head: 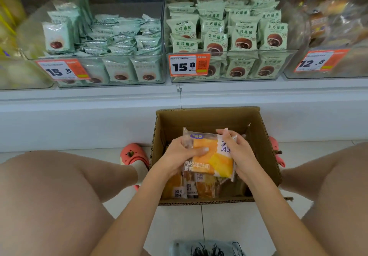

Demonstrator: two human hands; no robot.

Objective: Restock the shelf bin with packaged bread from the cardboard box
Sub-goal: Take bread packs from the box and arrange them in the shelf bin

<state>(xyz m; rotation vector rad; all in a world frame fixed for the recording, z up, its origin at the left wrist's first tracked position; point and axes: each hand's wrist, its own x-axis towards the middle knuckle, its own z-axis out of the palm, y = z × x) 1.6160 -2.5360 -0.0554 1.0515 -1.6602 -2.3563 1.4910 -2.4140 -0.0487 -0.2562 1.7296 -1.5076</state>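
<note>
Here, both hands are inside the open cardboard box (209, 116), which stands on the tiled floor (179, 221) between the person's knees, just in front of the white base of the shelf. The left hand (179, 154) and the right hand (237, 150) hold together one packet of sliced bread (213, 156), with orange and yellow print and a clear wrapper. The grip of the left hand is closed on the left edge of the packet, with the thumb lying across its front. The grip of the right hand is closed on the right upper corner, the fingers curled over the top edge. The packet is lifted a little above the other bread packets (189, 188), which lie at the bottom of the box, near its front wall.

Above, on the shelf, there are clear plastic bins. The left bin (95, 76) holds pale green snack packets, some standing and many lying flat in a loose pile. The middle bin (229, 75) is filled with the same kind of green packets in upright rows, each one showing a brown round cake. Orange price tags are fixed on the front of the bins: the left tag (63, 70) and the middle tag (189, 65) both read 15.8, and the right tag (318, 61) reads 12.8. The right bin (328, 72) holds brownish bread in clear wrappers, but it is blurred.

A pink clog (133, 156) is on the floor at the left of the box.
</note>
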